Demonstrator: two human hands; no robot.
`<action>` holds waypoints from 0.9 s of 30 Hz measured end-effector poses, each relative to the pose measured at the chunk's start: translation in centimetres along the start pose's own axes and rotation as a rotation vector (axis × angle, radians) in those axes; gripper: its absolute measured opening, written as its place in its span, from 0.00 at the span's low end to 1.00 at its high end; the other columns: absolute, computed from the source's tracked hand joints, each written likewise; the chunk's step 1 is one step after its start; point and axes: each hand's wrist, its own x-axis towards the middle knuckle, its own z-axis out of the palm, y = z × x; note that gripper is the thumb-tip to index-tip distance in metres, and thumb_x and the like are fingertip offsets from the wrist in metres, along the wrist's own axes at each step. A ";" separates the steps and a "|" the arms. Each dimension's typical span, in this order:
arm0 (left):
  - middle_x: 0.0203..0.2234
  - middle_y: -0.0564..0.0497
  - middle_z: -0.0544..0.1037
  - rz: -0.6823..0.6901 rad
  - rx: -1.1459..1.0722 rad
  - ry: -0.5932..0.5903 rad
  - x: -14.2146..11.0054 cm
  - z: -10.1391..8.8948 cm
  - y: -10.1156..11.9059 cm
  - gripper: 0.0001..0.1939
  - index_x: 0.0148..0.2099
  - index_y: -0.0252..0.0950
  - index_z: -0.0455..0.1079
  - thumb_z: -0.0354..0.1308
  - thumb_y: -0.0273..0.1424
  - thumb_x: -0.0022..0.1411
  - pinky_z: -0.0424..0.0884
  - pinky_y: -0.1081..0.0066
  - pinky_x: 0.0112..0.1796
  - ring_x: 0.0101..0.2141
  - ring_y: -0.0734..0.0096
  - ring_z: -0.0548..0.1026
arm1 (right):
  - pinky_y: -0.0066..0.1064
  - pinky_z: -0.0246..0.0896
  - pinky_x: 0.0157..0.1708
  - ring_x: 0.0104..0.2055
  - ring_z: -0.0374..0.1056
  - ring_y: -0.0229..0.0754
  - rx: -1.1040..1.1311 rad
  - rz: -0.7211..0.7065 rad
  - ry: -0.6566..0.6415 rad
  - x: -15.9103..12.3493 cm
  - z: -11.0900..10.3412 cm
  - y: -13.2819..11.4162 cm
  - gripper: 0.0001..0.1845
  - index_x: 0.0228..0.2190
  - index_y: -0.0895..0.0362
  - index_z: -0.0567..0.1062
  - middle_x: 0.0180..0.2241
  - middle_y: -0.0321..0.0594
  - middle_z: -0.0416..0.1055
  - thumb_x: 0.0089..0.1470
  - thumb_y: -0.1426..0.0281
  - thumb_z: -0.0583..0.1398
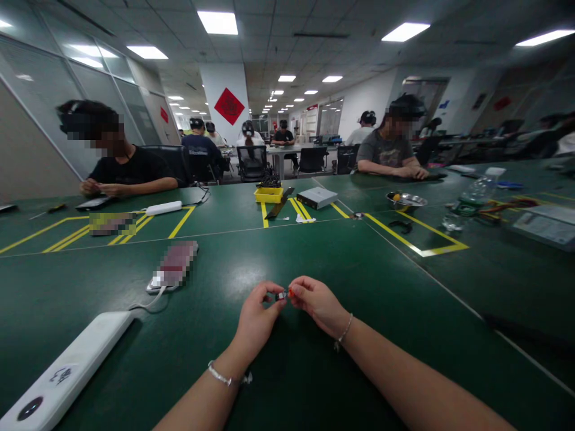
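Observation:
My left hand point(258, 314) is closed in a pinch around a small dark and silver piece point(281, 296) above the green table point(359, 359). Opposite it, my right hand point(318, 302) pinches a small orange piece point(291, 293) between thumb and fingers. The two pieces meet or nearly meet between my fingertips; whether they are joined I cannot tell. Both are too small to name, and my fingers partly cover them.
A white power bank point(76, 365) lies at the left, cabled to a phone point(175, 263). Farther back are a yellow bin point(268, 195), a grey metal box point(317, 197), a metal bowl point(406, 200) and a plastic bottle point(476, 191). People sit across the table.

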 end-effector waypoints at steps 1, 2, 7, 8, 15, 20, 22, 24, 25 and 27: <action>0.28 0.54 0.73 0.024 0.014 0.005 0.0 0.0 0.0 0.06 0.31 0.37 0.68 0.56 0.24 0.47 0.65 0.71 0.34 0.31 0.72 0.70 | 0.28 0.54 0.26 0.23 0.61 0.32 -0.027 -0.026 0.018 0.0 0.1 0.1 0.14 0.23 0.59 0.70 0.20 0.33 0.67 0.37 0.63 0.65; 0.28 0.55 0.73 0.047 0.029 0.010 -0.1 0.0 0.0 0.06 0.31 0.37 0.68 0.57 0.24 0.47 0.65 0.71 0.34 0.30 0.72 0.70 | 0.28 0.54 0.26 0.23 0.61 0.32 -0.058 -0.052 0.037 -0.1 0.3 0.2 0.14 0.23 0.59 0.70 0.20 0.33 0.67 0.37 0.63 0.65; 0.26 0.55 0.71 0.154 0.113 0.041 -0.4 0.1 0.0 0.05 0.31 0.38 0.68 0.57 0.24 0.50 0.64 0.71 0.33 0.30 0.72 0.69 | 0.28 0.55 0.26 0.22 0.60 0.33 -0.172 -0.155 0.166 -0.6 1.1 0.5 0.13 0.19 0.59 0.70 0.17 0.32 0.66 0.36 0.63 0.65; 0.26 0.55 0.70 0.166 0.124 0.044 -0.5 0.2 0.0 0.04 0.32 0.38 0.68 0.57 0.24 0.51 0.64 0.71 0.33 0.30 0.72 0.69 | 0.28 0.56 0.26 0.22 0.60 0.33 -0.184 -0.165 0.189 -0.8 1.3 0.5 0.13 0.18 0.58 0.70 0.16 0.32 0.66 0.36 0.62 0.64; 0.26 0.54 0.71 0.211 0.199 0.111 -1.0 0.2 0.3 0.04 0.32 0.37 0.68 0.56 0.25 0.52 0.65 0.70 0.34 0.31 0.72 0.70 | 0.33 0.60 0.31 0.27 0.65 0.39 -0.167 -0.191 0.271 -1.7 2.3 0.9 0.21 0.25 0.61 0.75 0.23 0.41 0.71 0.45 0.54 0.57; 0.27 0.54 0.71 0.201 0.242 0.134 -0.8 0.2 0.3 0.03 0.32 0.37 0.68 0.56 0.26 0.52 0.66 0.69 0.34 0.31 0.71 0.70 | 0.33 0.60 0.33 0.29 0.65 0.39 -0.168 -0.142 0.228 -1.9 2.6 0.6 0.17 0.27 0.61 0.76 0.26 0.42 0.73 0.42 0.59 0.60; 0.27 0.54 0.71 0.198 0.271 0.123 -0.7 0.3 0.3 0.02 0.32 0.37 0.67 0.56 0.26 0.53 0.67 0.68 0.35 0.31 0.70 0.70 | 0.31 0.59 0.32 0.28 0.65 0.37 -0.207 -0.123 0.205 -1.6 2.5 0.4 0.14 0.27 0.60 0.76 0.26 0.40 0.73 0.38 0.63 0.63; 0.30 0.53 0.71 0.209 0.302 0.097 -0.6 0.4 0.2 0.06 0.35 0.38 0.66 0.56 0.26 0.52 0.67 0.66 0.37 0.34 0.68 0.70 | 0.30 0.59 0.31 0.28 0.65 0.37 -0.248 -0.117 0.199 -1.0 1.9 -0.1 0.13 0.27 0.59 0.75 0.26 0.39 0.73 0.36 0.65 0.63; 0.33 0.52 0.72 0.213 0.316 0.082 -0.6 0.4 0.0 0.10 0.38 0.38 0.65 0.57 0.26 0.51 0.67 0.64 0.40 0.37 0.67 0.70 | 0.30 0.59 0.30 0.28 0.65 0.37 -0.275 -0.121 0.213 -0.6 1.3 -0.6 0.12 0.27 0.59 0.75 0.26 0.39 0.73 0.36 0.66 0.63; 0.40 0.49 0.71 0.205 0.351 0.061 -0.5 0.5 -0.4 0.19 0.45 0.38 0.62 0.58 0.27 0.49 0.64 0.61 0.46 0.43 0.64 0.68 | 0.30 0.59 0.30 0.29 0.66 0.38 -0.374 -0.149 0.308 0.4 -1.0 -2.1 0.12 0.28 0.59 0.74 0.27 0.39 0.73 0.37 0.65 0.61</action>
